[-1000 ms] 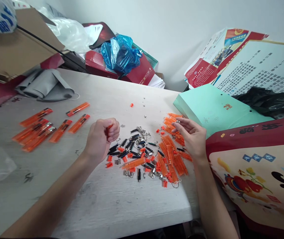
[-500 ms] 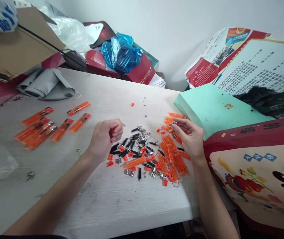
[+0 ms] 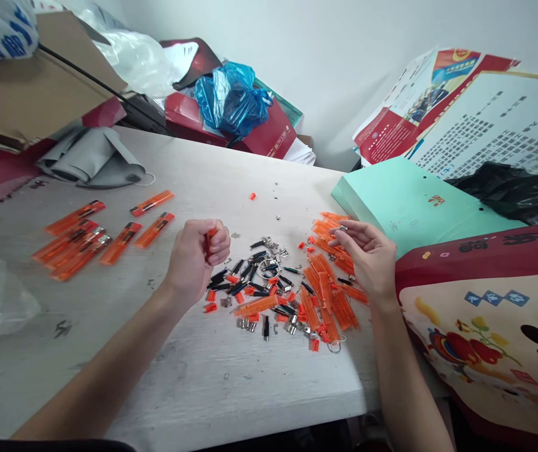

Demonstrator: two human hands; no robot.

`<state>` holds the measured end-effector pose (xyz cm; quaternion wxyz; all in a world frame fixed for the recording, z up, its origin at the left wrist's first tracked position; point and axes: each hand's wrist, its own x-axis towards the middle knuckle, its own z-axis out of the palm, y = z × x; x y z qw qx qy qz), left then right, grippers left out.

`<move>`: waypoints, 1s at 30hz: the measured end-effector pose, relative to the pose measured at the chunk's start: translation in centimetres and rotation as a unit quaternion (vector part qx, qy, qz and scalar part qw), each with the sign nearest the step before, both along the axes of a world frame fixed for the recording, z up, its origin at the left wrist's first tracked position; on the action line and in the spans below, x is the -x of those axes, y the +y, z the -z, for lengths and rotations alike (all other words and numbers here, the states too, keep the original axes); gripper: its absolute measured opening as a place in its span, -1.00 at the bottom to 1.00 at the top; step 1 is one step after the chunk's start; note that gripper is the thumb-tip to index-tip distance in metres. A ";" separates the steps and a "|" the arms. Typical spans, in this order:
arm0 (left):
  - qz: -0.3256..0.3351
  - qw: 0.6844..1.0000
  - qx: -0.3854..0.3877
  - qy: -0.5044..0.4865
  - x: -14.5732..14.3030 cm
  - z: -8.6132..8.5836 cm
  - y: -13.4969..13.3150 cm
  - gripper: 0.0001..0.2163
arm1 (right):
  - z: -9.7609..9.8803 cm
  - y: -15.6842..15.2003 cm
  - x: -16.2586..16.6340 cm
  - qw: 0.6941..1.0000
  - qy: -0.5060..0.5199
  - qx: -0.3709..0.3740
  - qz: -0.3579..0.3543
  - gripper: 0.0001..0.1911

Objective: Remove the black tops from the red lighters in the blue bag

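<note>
My left hand [image 3: 196, 257] is a closed fist around an orange lighter body, of which only a red-orange tip shows between the fingers. My right hand [image 3: 366, 254] hovers over the right side of a pile of loose parts [image 3: 287, 282], its fingertips pinching a small silver metal piece [image 3: 343, 228]. The pile holds orange lighter shells, black tubes, small orange caps and silver metal bits. To the left lies a group of assembled orange lighters [image 3: 94, 235] on the white table [image 3: 231, 376].
A mint-green paper bag [image 3: 410, 201] lies right of the pile, beside a red patterned bag [image 3: 485, 314] and a black plastic bag [image 3: 513, 188]. Cardboard [image 3: 28, 81], grey fabric [image 3: 90, 160], a blue plastic bag [image 3: 231, 100] and red boxes crowd the back.
Both hands stay nearly in place; the left fist has shifted slightly. The right fingers have curled a little more around the small silver piece.
</note>
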<state>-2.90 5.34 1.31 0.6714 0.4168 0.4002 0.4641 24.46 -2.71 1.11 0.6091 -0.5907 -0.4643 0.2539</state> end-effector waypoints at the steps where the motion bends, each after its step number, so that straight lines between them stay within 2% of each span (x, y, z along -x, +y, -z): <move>1: 0.002 1.000 0.001 -0.002 0.0 0.0 0.0 -0.71 | 0.0 0.0 0.0 1.000 0.000 -0.001 0.002 -0.71; 4: 0.016 1.000 0.005 -0.005 0.0 0.2 0.0 -0.71 | -0.1 -0.1 0.1 1.000 -0.004 -0.001 0.001 -0.72; 9: 0.055 0.998 0.011 -0.005 0.0 0.6 -0.1 -0.70 | 0.1 -0.3 0.8 0.998 -0.032 0.018 -0.047 -0.80; 13: 0.113 0.993 0.027 -0.030 0.0 0.3 -0.5 -0.68 | 0.5 -0.6 1.7 0.994 -0.057 0.047 -0.080 -0.81; 20: 0.252 0.959 0.082 -0.099 0.1 -0.6 -1.3 -0.63 | 1.1 -0.8 2.6 0.988 0.006 0.066 -0.142 -0.81; 26: 0.279 0.943 0.086 -0.160 0.3 -0.5 -1.5 -0.58 | 1.1 -0.9 2.7 0.983 0.012 0.083 -0.165 -0.78; 30: 0.321 0.925 0.096 -0.177 0.5 -0.5 -1.7 -0.55 | 1.0 -1.1 2.8 0.982 0.028 0.087 -0.164 -0.81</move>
